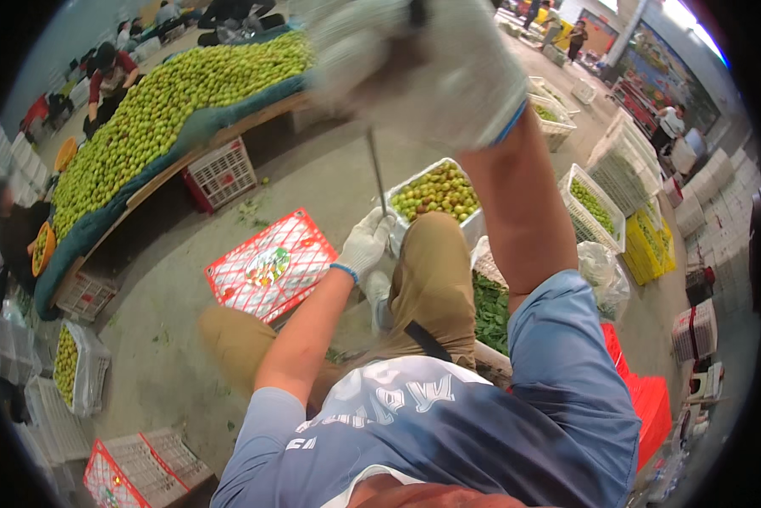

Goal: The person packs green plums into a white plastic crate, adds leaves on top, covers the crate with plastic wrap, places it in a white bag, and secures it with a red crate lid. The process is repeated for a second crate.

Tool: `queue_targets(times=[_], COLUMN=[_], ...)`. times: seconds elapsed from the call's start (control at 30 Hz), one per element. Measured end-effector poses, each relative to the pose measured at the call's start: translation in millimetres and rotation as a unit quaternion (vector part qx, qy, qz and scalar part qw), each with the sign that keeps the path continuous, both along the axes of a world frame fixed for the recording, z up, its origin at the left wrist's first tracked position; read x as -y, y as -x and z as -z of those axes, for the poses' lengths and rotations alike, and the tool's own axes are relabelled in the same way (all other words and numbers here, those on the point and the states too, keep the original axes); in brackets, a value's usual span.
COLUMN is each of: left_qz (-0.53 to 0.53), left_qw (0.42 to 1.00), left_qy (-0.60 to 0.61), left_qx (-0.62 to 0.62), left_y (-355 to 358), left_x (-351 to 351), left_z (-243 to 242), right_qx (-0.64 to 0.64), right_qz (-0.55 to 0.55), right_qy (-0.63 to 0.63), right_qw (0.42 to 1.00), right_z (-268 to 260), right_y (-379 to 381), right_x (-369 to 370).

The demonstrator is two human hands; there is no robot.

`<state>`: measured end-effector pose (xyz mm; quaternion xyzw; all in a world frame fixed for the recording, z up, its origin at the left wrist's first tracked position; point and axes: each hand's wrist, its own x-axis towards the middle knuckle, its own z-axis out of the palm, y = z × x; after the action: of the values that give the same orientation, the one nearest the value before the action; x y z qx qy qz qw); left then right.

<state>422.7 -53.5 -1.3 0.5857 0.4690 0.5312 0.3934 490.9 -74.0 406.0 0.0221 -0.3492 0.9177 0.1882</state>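
My left hand, in a white knit glove with a blue cuff, is low in front of me with its fingertips at the lower end of a thin dark rod. Raised close to the camera, my right hand, also gloved in white, is blurred; a dark object shows at its fingers, and its exact grip is hidden. Just beyond my left hand stands a white crate lined with plastic and full of small green and brownish round fruit. A crate with a red net-patterned lid lies left of my left forearm.
A long padded table heaped with green fruit curves across the upper left, with people seated along it. Green leaves fill a container by my right knee. Fruit crates, a yellow crate and stacked white crates stand at right; a red bag lies behind my right arm.
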Motion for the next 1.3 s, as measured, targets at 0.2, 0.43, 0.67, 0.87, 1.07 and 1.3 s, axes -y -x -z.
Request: queue_targets(times=[0.2,0.43,0.67,0.87,1.07,1.3], left_qz=[0.047,0.072,0.069,0.111,0.049,0.126], left_qw=[0.991,0.953,0.964,0.949,0.944,0.886], left_qy=[-0.076,-0.023,0.020,0.000,-0.059,-0.129], left_qx=[-0.102,-0.294,-0.257,-0.295,-0.320,-0.428], left_y=[-74,-112,-181,-172,-143,-136], left_x=[-97,-106,-155,-150,-123,-92], left_z=[-14,-64,-52,-19,-20,-44], right_qx=[0.020,0.422,0.631,0.768,0.712,0.766], right_qz=[0.135,0.404,0.405,0.382,0.331,0.195], right_qy=[0.009,-0.469,-0.651,-0.438,-0.571,-0.583], right_qw=[0.991,0.663,0.116,0.267,-0.239,0.187], right_z=[-59,-108,-101,-60,18,236], right_y=[-154,-257,-320,-391,-407,-368], right_x=[-78,-112,-199,-204,-80,5])
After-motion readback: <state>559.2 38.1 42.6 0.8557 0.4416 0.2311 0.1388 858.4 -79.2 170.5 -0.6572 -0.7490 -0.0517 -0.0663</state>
